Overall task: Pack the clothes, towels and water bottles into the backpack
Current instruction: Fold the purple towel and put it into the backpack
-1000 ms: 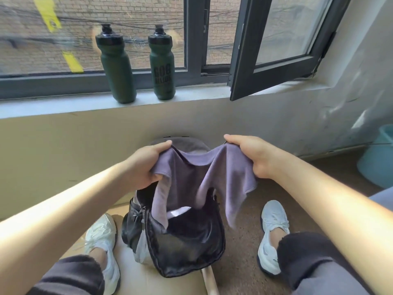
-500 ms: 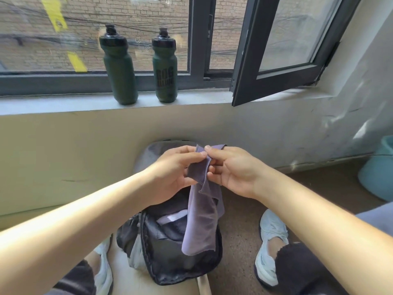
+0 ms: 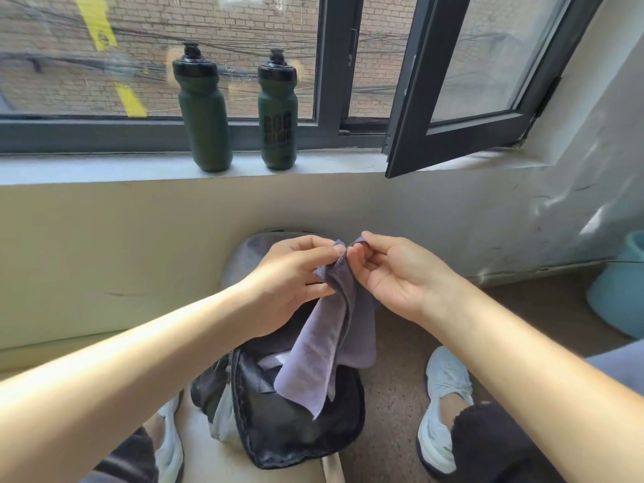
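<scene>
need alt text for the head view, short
The left hand and right hand pinch the top of a folded purple towel hanging over an open black backpack. Two dark green water bottles stand on the windowsill behind.

A dark-framed window (image 3: 332, 64) faces a brick wall (image 3: 209, 19) (cables strung across it). Its casement sash (image 3: 470, 127) stands open above the pale windowsill (image 3: 104, 169). Below are a cream wall (image 3: 104, 245) and a speckled brown floor (image 3: 393, 395).

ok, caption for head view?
Left hand and right hand pinch a purple towel over the open backpack; two bottles on sill.
</scene>
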`<state>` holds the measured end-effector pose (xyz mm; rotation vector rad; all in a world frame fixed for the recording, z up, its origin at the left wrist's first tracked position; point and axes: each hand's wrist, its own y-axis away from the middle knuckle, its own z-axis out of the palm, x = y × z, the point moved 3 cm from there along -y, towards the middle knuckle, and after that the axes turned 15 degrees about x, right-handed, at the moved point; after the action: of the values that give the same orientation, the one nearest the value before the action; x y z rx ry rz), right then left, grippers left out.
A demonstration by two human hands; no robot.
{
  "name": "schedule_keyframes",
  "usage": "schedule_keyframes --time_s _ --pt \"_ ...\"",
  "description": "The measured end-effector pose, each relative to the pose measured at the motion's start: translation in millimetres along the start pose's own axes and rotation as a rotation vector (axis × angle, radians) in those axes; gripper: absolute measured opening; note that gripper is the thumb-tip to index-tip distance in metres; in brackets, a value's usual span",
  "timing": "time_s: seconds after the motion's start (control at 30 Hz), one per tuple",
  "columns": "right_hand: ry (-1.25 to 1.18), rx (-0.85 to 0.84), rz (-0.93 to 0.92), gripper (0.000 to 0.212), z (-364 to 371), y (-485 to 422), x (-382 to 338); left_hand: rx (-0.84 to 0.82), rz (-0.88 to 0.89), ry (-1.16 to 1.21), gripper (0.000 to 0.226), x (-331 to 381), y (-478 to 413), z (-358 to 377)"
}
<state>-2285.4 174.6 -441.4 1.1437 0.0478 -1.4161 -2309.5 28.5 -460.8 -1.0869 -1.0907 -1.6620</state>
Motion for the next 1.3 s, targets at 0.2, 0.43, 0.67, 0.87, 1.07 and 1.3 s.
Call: schedule_keyframes --time_s 0.2,0.43,0.67,0.87,1.07,1.3 --pt "-0.058 0.025 0.006 0.012 -4 -5 0 -0.033 0.067 -0.083 0.027 0 6 -1" --pt "-0.09 -0.007 -0.007 0.01 -3 -4 -2 0.15 0.331 -0.278 0.022 -6 6 -1" --pt "0.339 0.11 -0.329 0.021 -12 2 -17 0.198 0.295 -0.17 0.01 -5 -1 -6" --pt "0.821 -0.245 -0.779 0.028 -3 17 -19 0.13 0.337 -0.149 0.013 2 -5 -7" --pt "1.066 -0.48 -0.625 0.035 -10 6 -12 0.117 0.413 -0.254 0.008 7 -5 -9" --pt "1.084 -0.399 -0.626 0.023 -14 -7 -11 0.154 0.506 -0.325 0.022 7 -10 -14"
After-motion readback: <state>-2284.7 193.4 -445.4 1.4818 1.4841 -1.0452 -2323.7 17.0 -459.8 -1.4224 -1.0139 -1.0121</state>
